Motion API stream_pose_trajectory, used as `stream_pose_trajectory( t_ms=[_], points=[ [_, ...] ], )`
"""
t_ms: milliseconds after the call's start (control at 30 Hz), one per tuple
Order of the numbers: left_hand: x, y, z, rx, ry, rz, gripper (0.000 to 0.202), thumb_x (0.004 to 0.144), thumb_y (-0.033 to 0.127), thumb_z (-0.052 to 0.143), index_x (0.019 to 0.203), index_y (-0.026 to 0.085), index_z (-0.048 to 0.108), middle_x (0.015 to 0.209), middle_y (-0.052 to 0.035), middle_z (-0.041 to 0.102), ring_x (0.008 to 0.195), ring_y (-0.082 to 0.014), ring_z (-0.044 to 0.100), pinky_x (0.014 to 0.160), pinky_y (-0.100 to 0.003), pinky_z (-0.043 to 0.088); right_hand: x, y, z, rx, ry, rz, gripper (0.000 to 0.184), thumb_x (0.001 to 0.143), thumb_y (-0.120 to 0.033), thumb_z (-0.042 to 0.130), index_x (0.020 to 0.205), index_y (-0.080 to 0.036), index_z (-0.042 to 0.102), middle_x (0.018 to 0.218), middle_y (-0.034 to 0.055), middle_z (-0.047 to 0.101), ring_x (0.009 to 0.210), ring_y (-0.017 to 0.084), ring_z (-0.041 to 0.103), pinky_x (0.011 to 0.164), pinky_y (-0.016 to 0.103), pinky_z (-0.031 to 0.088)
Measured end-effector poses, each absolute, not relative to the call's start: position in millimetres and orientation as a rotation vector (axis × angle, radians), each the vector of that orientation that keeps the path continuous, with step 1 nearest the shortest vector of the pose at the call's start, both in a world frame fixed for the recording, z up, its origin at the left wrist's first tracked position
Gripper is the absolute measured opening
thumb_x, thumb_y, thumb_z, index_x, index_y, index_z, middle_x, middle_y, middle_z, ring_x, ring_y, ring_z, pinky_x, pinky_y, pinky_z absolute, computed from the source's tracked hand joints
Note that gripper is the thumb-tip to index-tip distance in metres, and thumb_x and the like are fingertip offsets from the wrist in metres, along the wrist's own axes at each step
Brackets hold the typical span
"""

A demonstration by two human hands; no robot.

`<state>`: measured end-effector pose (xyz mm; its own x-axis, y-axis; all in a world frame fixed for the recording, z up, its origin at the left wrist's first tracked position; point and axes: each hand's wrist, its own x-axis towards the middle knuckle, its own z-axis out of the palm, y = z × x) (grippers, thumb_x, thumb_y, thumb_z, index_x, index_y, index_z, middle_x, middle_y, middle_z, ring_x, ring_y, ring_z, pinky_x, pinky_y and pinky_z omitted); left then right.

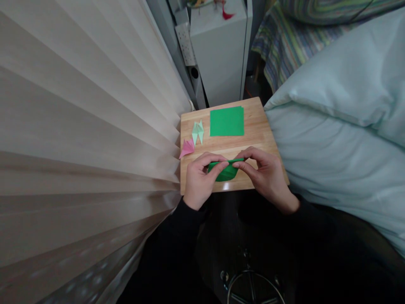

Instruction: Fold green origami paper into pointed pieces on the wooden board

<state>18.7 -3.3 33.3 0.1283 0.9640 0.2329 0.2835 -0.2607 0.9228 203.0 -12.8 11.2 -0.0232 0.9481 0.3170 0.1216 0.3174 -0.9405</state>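
Note:
Both hands pinch a folded green paper (225,171) just above the near edge of a small wooden board (253,135). My left hand (200,179) grips its left end with thumb and fingers closed. My right hand (265,173) pinches the right end along the top crease. The paper bulges downward between the hands. Further back on the board lies a flat stack of green square sheets (227,121). A pale green folded paper piece (198,131) and a pink folded piece (187,148) lie at the board's left side.
A pleated beige blind (82,139) fills the left. A pale blue pillow and duvet (341,122) press against the board's right edge. A white cabinet (220,50) stands behind the board. A chair base (251,287) shows below, between my dark-sleeved arms.

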Motion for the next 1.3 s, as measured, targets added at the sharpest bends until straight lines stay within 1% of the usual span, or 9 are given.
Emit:
stream_pose_trajectory(
  t_ms=[100, 300, 533, 667, 833, 1000, 1200, 1300],
  points=[
    [17.9, -3.0, 32.6, 1.683, 1.224, 1.157, 0.005, 0.087, 0.024, 0.079, 0.084, 0.022, 0.08, 0.084, -0.0031, 0.078, 0.079, -0.0169, 0.071, 0.073, -0.03, 0.057, 203.4, -12.8, 13.7, -1.072, -1.445, 0.909, 0.024, 0.092, -0.046, 0.077, 0.084, -0.025, 0.072, 0.08, 0.0015, 0.074, 0.076, 0.019, 0.066, 0.073, 0.035, 0.053],
    [18.3, -3.6, 33.8, 1.692, 1.222, 1.155, 0.005, 0.087, 0.023, 0.078, 0.083, 0.022, 0.081, 0.084, -0.0036, 0.079, 0.078, -0.0169, 0.071, 0.071, -0.029, 0.056, 204.8, -11.8, 14.4, -1.05, -1.498, 0.86, 0.024, 0.094, -0.045, 0.074, 0.082, -0.024, 0.072, 0.077, 0.0013, 0.072, 0.073, 0.019, 0.065, 0.071, 0.035, 0.052],
    [18.6, -3.9, 36.3, 1.722, 1.173, 1.18, 0.006, 0.088, 0.02, 0.078, 0.084, 0.022, 0.082, 0.082, -0.0029, 0.078, 0.077, -0.0159, 0.071, 0.071, -0.028, 0.058, 205.9, -11.9, 13.2, -1.088, -1.521, 0.826, 0.03, 0.092, -0.049, 0.075, 0.076, -0.025, 0.07, 0.073, 0.0008, 0.072, 0.072, 0.02, 0.065, 0.073, 0.037, 0.053],
    [17.5, -4.0, 37.7, 1.758, 1.179, 1.151, 0.007, 0.09, 0.021, 0.077, 0.086, 0.023, 0.083, 0.083, -0.0031, 0.077, 0.079, -0.0164, 0.071, 0.072, -0.029, 0.058, 206.8, -12.3, 15.6, -1.088, -1.534, 0.833, 0.031, 0.093, -0.05, 0.074, 0.075, -0.026, 0.07, 0.072, 0.0009, 0.072, 0.073, 0.021, 0.066, 0.074, 0.038, 0.053],
    [16.7, -4.5, 38.7, 1.803, 1.147, 1.09, 0.01, 0.092, 0.023, 0.075, 0.086, 0.023, 0.082, 0.084, -0.0032, 0.076, 0.079, -0.0163, 0.07, 0.074, -0.029, 0.057, 207.5, -12.2, 17.6, -1.041, -1.577, 0.861, 0.028, 0.096, -0.05, 0.071, 0.081, -0.026, 0.072, 0.077, 0.0015, 0.074, 0.075, 0.021, 0.067, 0.076, 0.038, 0.052],
    [17.5, -5.3, 37.7, 1.785, 1.156, 1.076, 0.011, 0.093, 0.026, 0.073, 0.085, 0.022, 0.081, 0.083, -0.0036, 0.075, 0.078, -0.0165, 0.069, 0.073, -0.029, 0.056, 208.1, -11.2, 17.8, -1.088, -1.61, 0.839, 0.033, 0.096, -0.052, 0.07, 0.076, -0.026, 0.07, 0.073, 0.0013, 0.073, 0.073, 0.021, 0.067, 0.073, 0.038, 0.051],
    [17.3, -3.8, 37.6, 1.771, 1.188, 1.102, 0.012, 0.091, 0.026, 0.074, 0.082, 0.021, 0.078, 0.082, -0.0037, 0.076, 0.077, -0.0168, 0.068, 0.073, -0.03, 0.055, 212.9, -9.3, 17.3, -1.126, -1.564, 0.812, 0.036, 0.101, -0.045, 0.064, 0.072, -0.023, 0.065, 0.068, 0.0009, 0.068, 0.066, 0.018, 0.063, 0.067, 0.034, 0.047],
    [15.9, -2.8, 38.1, 1.74, 1.239, 1.099, 0.015, 0.091, 0.03, 0.073, 0.08, 0.021, 0.077, 0.081, -0.004, 0.076, 0.076, -0.0176, 0.068, 0.073, -0.031, 0.055, 215.0, -9.4, 18.3, -1.164, -1.498, 0.811, 0.034, 0.102, -0.044, 0.061, 0.076, -0.024, 0.066, 0.071, 0.0011, 0.068, 0.07, 0.018, 0.064, 0.069, 0.034, 0.049]
  ],
)
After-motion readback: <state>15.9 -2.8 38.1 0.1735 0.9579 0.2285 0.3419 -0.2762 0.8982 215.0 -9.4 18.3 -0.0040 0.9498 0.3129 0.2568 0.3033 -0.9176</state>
